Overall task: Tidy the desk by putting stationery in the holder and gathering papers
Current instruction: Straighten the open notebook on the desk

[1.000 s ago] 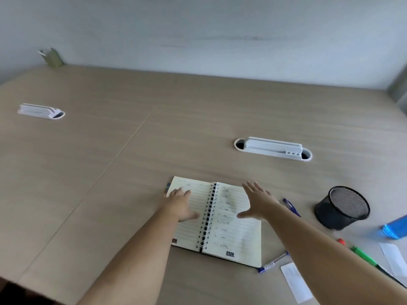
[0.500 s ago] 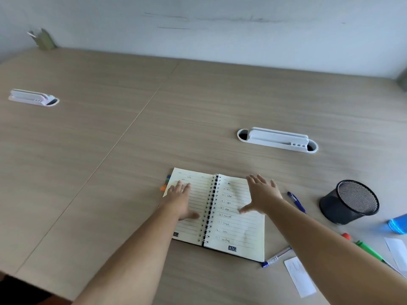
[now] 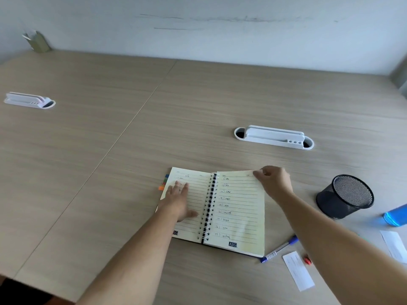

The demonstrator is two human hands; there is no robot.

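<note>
The left hand (image 3: pixel 179 200) lies flat, fingers spread, on the left page of the open spiral notebook (image 3: pixel 239 213); the right hand (image 3: pixel 274 180) pinches the right page's top outer corner; right of that hand stands the black mesh holder (image 3: pixel 344 197); a blue pen (image 3: pixel 278 249) lies near its forearm

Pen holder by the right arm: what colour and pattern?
Black wire mesh, seen in the head view: the pen holder stands upright and looks empty.

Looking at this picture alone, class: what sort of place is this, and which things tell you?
Probably an office or meeting room: a wide wooden desk with built-in white cable ports, a black mesh pen holder, and an open spiral notebook under a person's hands.
</note>
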